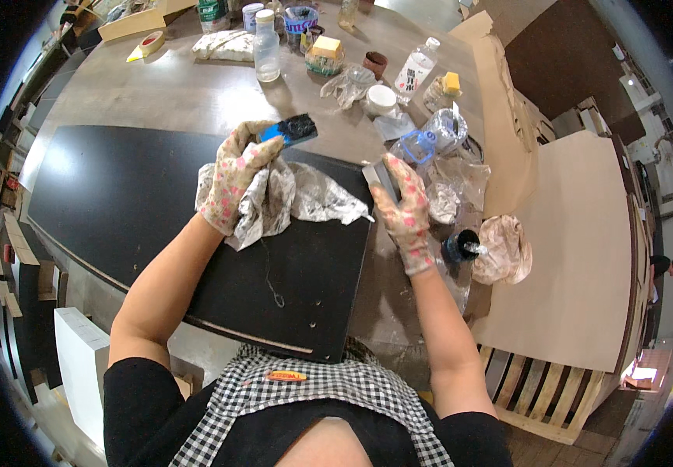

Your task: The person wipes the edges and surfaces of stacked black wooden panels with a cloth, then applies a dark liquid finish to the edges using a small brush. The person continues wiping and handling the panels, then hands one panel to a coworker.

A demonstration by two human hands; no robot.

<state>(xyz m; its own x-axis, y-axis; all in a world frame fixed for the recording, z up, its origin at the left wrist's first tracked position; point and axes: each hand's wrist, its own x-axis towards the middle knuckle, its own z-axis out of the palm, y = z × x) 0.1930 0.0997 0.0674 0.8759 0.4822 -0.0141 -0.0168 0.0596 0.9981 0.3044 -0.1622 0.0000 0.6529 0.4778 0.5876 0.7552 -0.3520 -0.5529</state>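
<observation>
My left hand (235, 177), in a pink-spotted glove, is closed on a crumpled white rag (317, 194) with dark stains. The same fingers pinch a small blue scraper (293, 130), its broad end smeared with black. Below them lies a large glossy black panel (122, 191), and the rag drapes down over it. My right hand (406, 204), gloved alike, is closed round a flat grey piece with a pale edge (381, 180); its exact kind I cannot make out. That hand hovers by the panel's right edge. A loose dark thread (274, 284) rests on the panel.
Bottles, including a clear one (267, 54) and a labelled one (416, 70), stand on the table (173, 86) with jars and yellow sponges (327, 47). A blue-handled plastic jug (422, 144), plastic bags and a black-stained cup (461, 246) crowd the right. Cardboard sheets (566, 257) lie beyond.
</observation>
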